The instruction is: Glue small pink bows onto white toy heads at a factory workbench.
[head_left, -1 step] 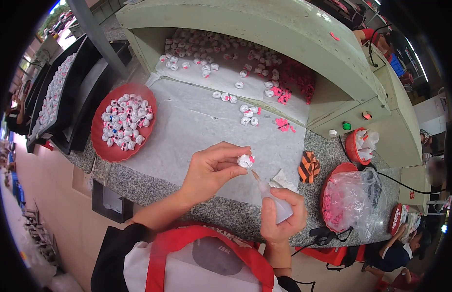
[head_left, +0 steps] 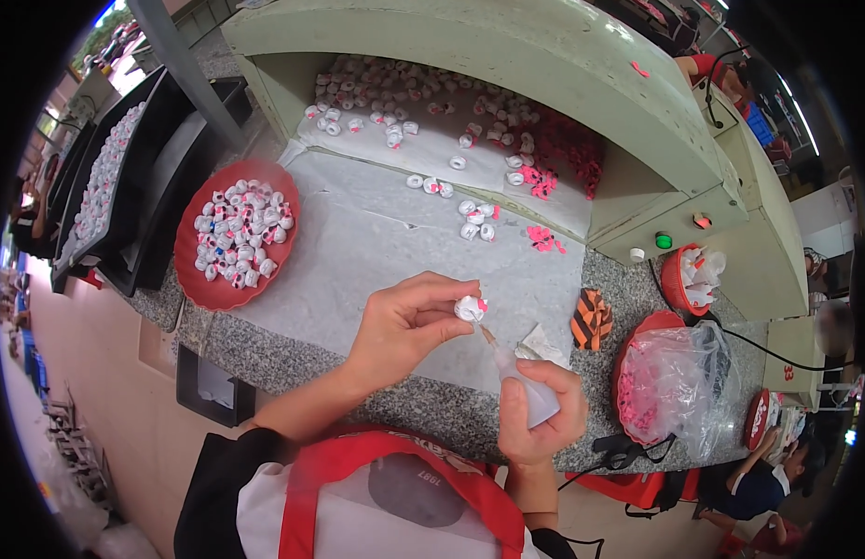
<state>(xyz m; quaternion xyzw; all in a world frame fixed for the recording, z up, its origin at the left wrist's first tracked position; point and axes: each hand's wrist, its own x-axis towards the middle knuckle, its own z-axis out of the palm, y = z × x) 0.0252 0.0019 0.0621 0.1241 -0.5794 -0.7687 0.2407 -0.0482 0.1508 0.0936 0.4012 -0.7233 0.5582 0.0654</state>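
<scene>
Between the thumb and fingers of my left hand (head_left: 409, 321) is a small white rounded piece (head_left: 469, 308) with a pink part on its right side. My right hand (head_left: 542, 410) is wrapped round a translucent squeeze bottle (head_left: 535, 387) with a thin nozzle. The nozzle tip (head_left: 488, 334) points up at the underside of the white piece, very close to it; whether they touch I cannot tell. Both hands are above the front of a white paper sheet (head_left: 358, 242). Several similar white pieces (head_left: 474, 219) and a small heap of pink parts (head_left: 544, 239) lie beyond them.
A red dish (head_left: 185, 270) of white pieces sits at left, beside black trays (head_left: 125, 224). Behind stands a pale green open-fronted cabinet (head_left: 470, 70) with more pieces inside. At right are a striped cloth (head_left: 591, 320), a red basket (head_left: 670, 284) and a plastic bag (head_left: 698, 377) over pink parts.
</scene>
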